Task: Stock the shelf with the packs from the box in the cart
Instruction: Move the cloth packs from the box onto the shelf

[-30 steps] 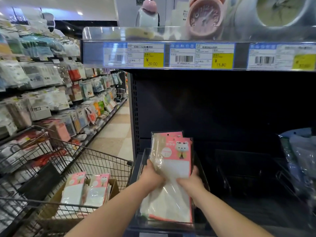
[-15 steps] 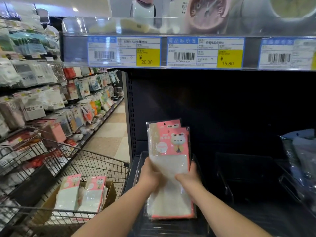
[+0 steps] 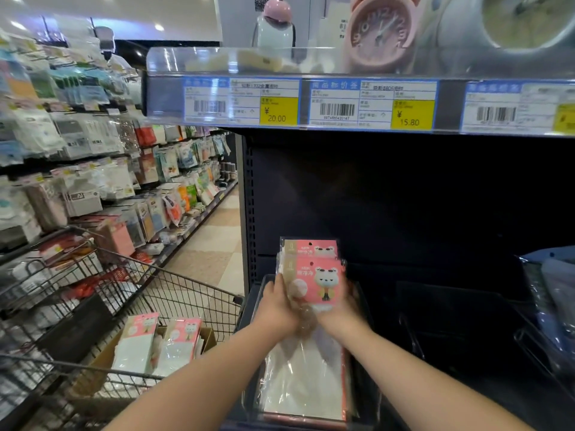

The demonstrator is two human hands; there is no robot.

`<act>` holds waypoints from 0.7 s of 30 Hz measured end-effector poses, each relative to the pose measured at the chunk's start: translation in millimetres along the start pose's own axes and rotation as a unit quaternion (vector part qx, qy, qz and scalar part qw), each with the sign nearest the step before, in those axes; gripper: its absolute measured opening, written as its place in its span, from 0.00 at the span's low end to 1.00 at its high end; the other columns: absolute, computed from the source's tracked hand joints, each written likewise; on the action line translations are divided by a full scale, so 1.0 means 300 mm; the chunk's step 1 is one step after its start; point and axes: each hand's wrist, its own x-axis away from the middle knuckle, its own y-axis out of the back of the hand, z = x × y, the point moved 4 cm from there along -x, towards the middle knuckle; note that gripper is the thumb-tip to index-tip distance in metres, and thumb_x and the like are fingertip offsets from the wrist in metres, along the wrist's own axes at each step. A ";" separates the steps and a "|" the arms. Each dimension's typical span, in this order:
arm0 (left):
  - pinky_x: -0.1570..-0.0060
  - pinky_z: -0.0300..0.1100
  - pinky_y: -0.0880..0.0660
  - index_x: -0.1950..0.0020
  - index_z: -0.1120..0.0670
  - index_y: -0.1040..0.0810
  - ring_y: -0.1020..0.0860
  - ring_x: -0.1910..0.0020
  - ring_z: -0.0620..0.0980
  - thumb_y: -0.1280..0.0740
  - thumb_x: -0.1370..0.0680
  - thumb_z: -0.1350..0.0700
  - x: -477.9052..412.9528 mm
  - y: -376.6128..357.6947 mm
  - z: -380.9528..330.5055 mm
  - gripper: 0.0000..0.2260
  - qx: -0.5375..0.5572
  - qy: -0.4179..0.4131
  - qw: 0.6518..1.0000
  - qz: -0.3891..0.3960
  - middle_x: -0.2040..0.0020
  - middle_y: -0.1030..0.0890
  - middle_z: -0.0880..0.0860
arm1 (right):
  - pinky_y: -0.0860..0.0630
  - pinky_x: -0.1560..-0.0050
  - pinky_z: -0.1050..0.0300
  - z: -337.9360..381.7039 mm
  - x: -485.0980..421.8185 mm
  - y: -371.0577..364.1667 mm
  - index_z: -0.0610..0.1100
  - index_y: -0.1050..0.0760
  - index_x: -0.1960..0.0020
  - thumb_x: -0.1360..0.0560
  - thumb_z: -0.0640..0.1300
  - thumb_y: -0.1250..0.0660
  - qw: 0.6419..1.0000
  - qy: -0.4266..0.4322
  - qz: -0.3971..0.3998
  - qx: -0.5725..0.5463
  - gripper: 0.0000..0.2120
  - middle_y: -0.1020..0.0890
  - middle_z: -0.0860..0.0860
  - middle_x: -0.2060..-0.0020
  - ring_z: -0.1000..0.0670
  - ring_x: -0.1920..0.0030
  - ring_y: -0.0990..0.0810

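Two pink-topped packs [image 3: 314,275] with a cartoon bear lean in a clear tray [image 3: 252,309] on the dark lower shelf. My left hand [image 3: 277,309] grips their left edge and my right hand [image 3: 339,312] grips their right edge, just below the pink headers. The packs' clear white lower part [image 3: 305,381] runs down toward the tray's front. Left of the shelf, a wire cart [image 3: 186,293] holds a cardboard box [image 3: 208,337] with more of the same packs [image 3: 161,343] standing upright in it.
An upper shelf with price labels [image 3: 370,104] and pink alarm clocks [image 3: 379,32] overhangs the bay. Bagged blue goods [image 3: 550,303] fill the lower shelf's right end. A wall of hanging packets [image 3: 77,169] lines the aisle at left.
My hands have slid up the packs from their middle to just under the pink headers. The packs stay in the tray; the view has tilted slightly.
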 end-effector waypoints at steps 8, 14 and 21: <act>0.26 0.60 0.55 0.22 0.50 0.62 0.60 0.23 0.61 0.45 0.21 0.38 0.034 0.189 -0.065 0.37 -0.408 -0.076 0.908 -0.053 0.21 0.61 0.55 | 0.60 0.25 0.39 0.201 0.035 0.201 0.51 0.55 0.22 0.20 0.55 0.47 0.907 0.175 0.026 0.383 0.30 0.57 0.49 0.22 0.41 0.23 0.62; 0.27 0.61 0.55 0.21 0.52 0.58 0.57 0.23 0.62 0.47 0.22 0.36 0.120 0.289 0.020 0.37 -0.426 -0.020 0.901 -0.081 0.21 0.56 0.57 | 0.57 0.25 0.39 0.273 0.054 0.129 0.53 0.49 0.23 0.22 0.57 0.43 0.898 0.231 0.042 0.371 0.30 0.51 0.50 0.22 0.41 0.23 0.55; 0.27 0.62 0.52 0.21 0.52 0.54 0.52 0.23 0.63 0.42 0.23 0.37 0.247 0.401 0.194 0.38 -0.423 0.044 0.900 -0.092 0.21 0.50 0.58 | 0.58 0.25 0.39 0.405 0.174 -0.050 0.52 0.51 0.22 0.21 0.57 0.43 0.875 0.292 0.109 0.370 0.31 0.52 0.49 0.22 0.42 0.22 0.56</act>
